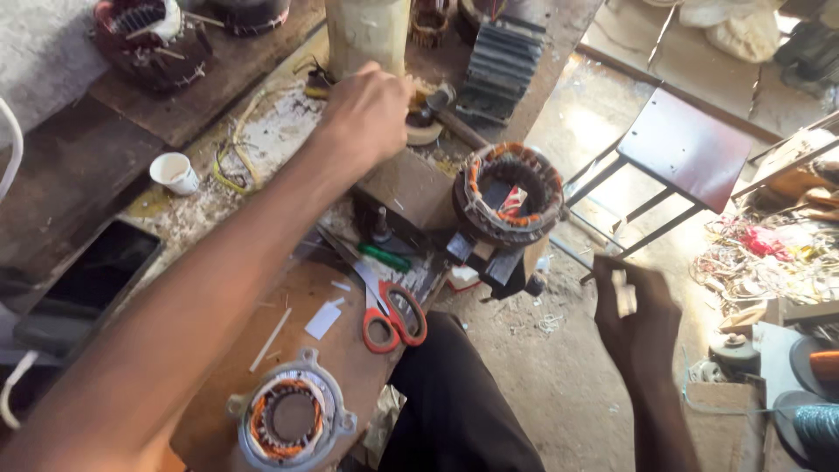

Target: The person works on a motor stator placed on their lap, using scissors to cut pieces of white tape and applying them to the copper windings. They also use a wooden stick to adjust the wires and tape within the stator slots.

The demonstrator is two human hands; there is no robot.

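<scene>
The left hand (367,109) reaches closed-fingered toward a hammer (441,109) at the wooden bench's (306,350) far edge. The right hand (634,315) pinches a small pale paper strip (623,293). The dark round copper-wound motor stator (509,194) already holds 1 pale slip among its coils; most slots look unfilled.
</scene>
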